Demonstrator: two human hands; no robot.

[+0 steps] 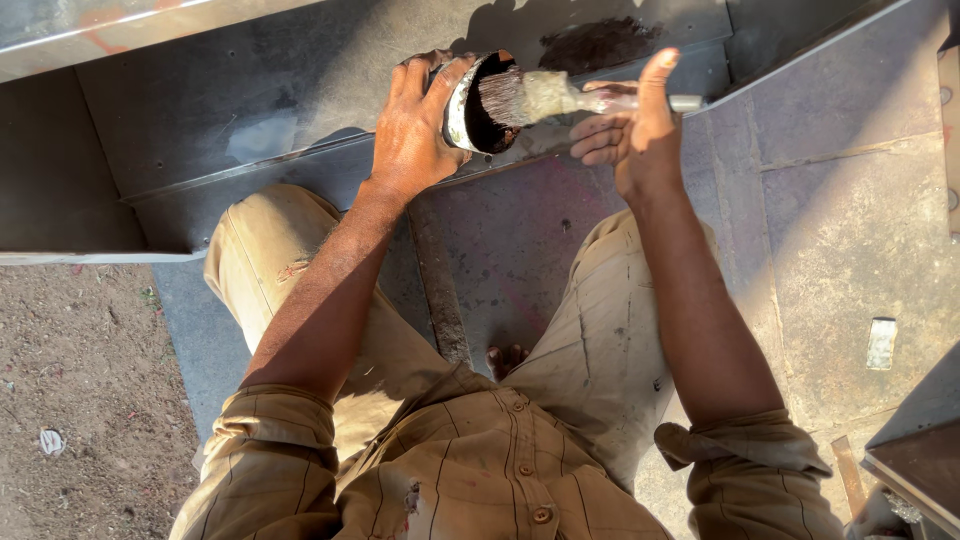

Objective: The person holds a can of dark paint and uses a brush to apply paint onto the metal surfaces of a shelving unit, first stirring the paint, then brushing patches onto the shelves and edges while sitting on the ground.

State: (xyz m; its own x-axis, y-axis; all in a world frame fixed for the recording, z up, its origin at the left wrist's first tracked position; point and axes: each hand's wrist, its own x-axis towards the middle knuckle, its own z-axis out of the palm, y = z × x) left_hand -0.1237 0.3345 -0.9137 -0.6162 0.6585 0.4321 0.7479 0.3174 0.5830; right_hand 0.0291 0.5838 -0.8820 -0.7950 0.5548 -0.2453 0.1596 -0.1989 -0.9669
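The left hand (pixel 412 130) gripped a small round can (pixel 470 105), tipped on its side over a big grey metal beam (pixel 250 110). The right hand (pixel 635 125) held a paint brush (pixel 545 97) by its handle. The brush's dark bristles were poking into the can's open mouth.

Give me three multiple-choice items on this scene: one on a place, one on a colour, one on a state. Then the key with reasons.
1. Where are the brush bristles?
A. Inside the tin's mouth
B. On the ground
C. On the trousers

2. What colour is the paint in the tin?
A. White
B. Dark brown
C. Yellow

3. How is the tin held?
A. Upright
B. Upside down
C. Tipped on its side

Key: 1 A, the bristles dip into the opening. 2 B, the inside looks dark brown. 3 C, the left hand tilts its mouth toward the right hand, which grips the brush.
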